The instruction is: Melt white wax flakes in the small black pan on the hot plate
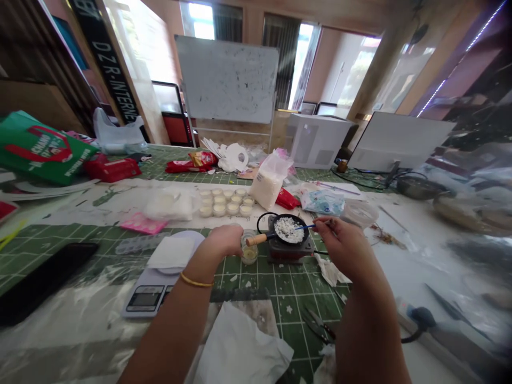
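A small black pan (289, 229) with a wooden handle (256, 240) sits on a small hot plate (290, 250), filled with white flakes. My right hand (334, 237) pinches a thin blue stick (307, 226) whose far end reaches into the flakes. Left of the pan, my left hand (226, 240) has its fingers closed at the side of a small glass cup (249, 255), just beyond the handle's end. Pale stuff shows in the cup. Behind stand several small glass cups (226, 202) with cream-coloured contents, beside a bag of white material (267, 184).
A kitchen scale (150, 293) with white sheets on it stands at the left, near a black phone (44, 277). White tissue (244, 346) lies in front. Scissors (320, 325) and crumpled tissue (331, 269) are by my right arm. A pink mould (144, 223) lies farther back.
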Demonstrator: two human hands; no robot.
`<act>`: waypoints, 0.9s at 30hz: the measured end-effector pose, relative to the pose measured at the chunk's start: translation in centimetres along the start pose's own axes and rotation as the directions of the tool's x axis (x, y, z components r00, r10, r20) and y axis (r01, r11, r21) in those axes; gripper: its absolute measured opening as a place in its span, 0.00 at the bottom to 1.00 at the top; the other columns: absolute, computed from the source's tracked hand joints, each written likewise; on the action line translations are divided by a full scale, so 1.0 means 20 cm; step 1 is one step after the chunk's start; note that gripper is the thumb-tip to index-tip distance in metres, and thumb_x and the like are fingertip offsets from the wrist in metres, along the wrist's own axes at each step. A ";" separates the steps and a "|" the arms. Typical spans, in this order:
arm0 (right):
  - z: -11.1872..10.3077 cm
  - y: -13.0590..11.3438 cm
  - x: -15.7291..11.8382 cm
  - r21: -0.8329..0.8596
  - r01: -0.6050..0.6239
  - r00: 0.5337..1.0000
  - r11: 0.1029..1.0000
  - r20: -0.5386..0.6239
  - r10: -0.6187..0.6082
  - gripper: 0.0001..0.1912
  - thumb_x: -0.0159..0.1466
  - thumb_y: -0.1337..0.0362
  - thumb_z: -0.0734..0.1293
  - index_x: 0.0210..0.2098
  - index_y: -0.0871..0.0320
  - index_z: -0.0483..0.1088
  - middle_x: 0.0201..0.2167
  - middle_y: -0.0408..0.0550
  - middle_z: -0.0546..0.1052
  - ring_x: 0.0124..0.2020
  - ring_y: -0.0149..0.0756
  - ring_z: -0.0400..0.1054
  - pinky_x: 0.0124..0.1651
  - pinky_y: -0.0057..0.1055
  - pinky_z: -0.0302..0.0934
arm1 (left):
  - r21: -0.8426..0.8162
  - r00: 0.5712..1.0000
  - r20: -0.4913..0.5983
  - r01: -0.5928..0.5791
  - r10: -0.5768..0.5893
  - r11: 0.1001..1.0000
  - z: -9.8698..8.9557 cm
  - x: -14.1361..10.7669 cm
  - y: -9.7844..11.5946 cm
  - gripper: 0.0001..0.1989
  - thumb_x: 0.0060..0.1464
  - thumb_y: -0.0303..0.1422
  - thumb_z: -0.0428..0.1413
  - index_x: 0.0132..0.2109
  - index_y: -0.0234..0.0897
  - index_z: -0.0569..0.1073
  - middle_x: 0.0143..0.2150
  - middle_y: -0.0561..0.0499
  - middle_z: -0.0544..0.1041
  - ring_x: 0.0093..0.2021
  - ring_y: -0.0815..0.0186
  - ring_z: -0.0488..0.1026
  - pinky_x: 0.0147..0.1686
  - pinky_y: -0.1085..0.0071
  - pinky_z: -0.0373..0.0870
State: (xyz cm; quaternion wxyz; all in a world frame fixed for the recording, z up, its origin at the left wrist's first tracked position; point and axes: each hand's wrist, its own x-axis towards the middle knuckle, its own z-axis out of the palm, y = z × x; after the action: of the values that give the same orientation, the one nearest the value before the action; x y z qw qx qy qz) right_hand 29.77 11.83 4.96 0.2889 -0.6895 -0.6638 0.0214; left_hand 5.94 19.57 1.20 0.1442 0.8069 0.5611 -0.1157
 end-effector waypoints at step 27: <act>0.00 0.00 0.00 -0.072 0.032 0.998 0.997 0.051 -0.029 0.15 0.60 0.56 0.55 0.34 0.54 0.71 0.23 0.45 0.74 0.27 0.38 0.68 0.36 0.34 0.54 | -0.002 0.925 -0.369 0.099 -0.093 0.995 0.39 0.05 0.11 0.32 0.44 0.55 0.47 0.42 0.31 0.73 0.41 0.37 0.73 0.44 0.50 0.66 0.51 0.51 0.50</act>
State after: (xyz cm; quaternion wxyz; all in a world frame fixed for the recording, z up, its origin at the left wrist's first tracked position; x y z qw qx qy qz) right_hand 29.82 11.87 4.85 0.2472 -0.6886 -0.6816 0.0097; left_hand 8.15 16.93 -6.17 0.0238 0.7868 0.6162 0.0264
